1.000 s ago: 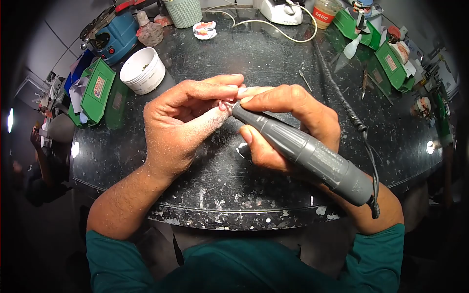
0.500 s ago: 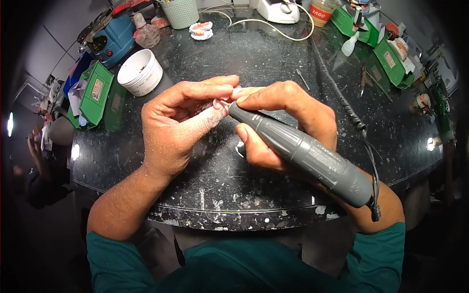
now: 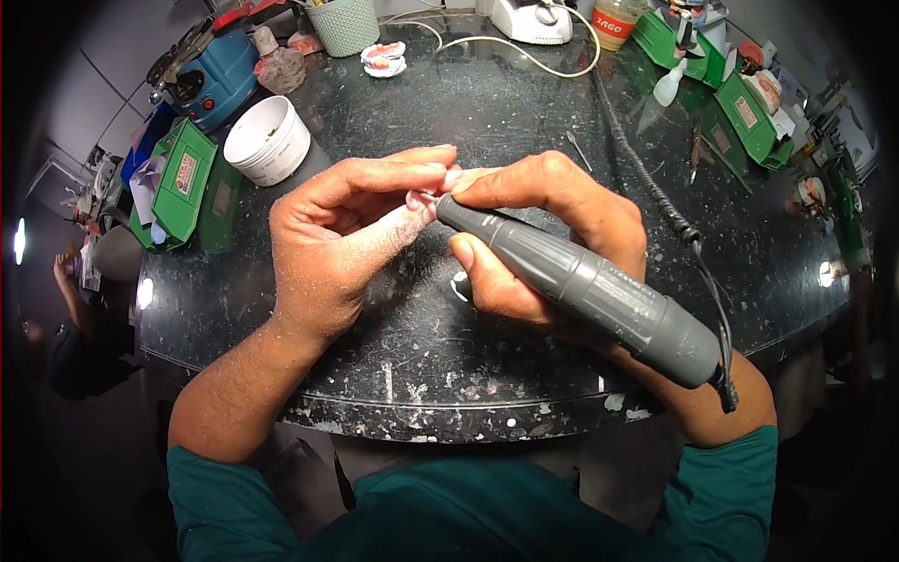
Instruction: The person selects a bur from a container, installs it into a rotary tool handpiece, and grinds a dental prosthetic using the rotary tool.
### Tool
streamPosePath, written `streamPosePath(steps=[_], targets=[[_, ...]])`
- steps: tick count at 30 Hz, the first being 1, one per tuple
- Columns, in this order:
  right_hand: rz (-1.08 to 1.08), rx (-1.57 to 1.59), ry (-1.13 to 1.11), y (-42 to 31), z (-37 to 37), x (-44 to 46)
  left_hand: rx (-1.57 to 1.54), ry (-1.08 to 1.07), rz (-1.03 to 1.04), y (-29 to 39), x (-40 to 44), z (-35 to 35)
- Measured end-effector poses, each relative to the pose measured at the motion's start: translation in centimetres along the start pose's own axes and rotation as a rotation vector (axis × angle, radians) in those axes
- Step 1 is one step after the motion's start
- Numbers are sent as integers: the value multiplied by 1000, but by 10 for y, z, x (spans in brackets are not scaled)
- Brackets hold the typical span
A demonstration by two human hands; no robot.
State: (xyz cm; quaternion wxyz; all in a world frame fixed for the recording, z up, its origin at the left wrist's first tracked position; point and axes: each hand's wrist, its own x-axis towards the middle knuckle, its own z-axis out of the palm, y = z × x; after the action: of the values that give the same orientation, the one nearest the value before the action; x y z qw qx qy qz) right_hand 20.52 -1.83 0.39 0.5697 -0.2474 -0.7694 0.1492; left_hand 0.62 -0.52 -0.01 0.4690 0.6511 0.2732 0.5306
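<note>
My left hand, dusted with pale powder, pinches a small pink piece between thumb and fingertips. Most of that piece is hidden by the fingers, so its full shape does not show. My right hand is wrapped round a dark grey rotary handpiece, held like a pen. The tool's nose points up and left, and its thin bit is at the pink piece; I cannot tell whether they touch. Both hands meet above the black, speckled table.
A white tub and a green bin stand at left. Behind are a dental model, a grey-green basket and a white control box. A coiled cord runs along the right, near green bins. Another person's arm shows far left.
The rear end of the handpiece has swung slightly up and to the right, and its cord moved with it. My left hand keeps almost the same place and grip.
</note>
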Motion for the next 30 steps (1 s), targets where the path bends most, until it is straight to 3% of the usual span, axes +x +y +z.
streamPosePath(steps=[6, 18, 20, 30], targets=[[120, 56, -89, -4, -4, -3, -27, -9, 4, -1, 0, 0], [94, 12, -87, -4, -5, -1, -66, -18, 26, -4, 0, -1], [14, 15, -28, 0, -2, 0, -76, -26, 33, -3, 0, -2], [47, 17, -110, -4, -7, 0, -57, -46, 72, -8, 0, -6]])
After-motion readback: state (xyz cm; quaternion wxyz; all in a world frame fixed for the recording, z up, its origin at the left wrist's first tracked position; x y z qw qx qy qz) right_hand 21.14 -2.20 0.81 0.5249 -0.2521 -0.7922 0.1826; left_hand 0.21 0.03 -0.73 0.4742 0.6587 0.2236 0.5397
